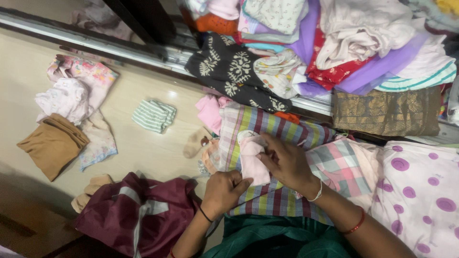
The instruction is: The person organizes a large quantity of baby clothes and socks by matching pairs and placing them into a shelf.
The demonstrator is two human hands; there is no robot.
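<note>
Leftmost, folded tan cloth on the floor, then a striped green-and-white bundle, then a maroon bag. Next, left hand curled, fingertips pinching the small pink garment on the striped cloth. Beside it, right hand pressing down, gripping the same pink garment.

A home: an open wardrobe shelf heaped with folded clothes at far right, small garments scattered on the pale floor.
</note>
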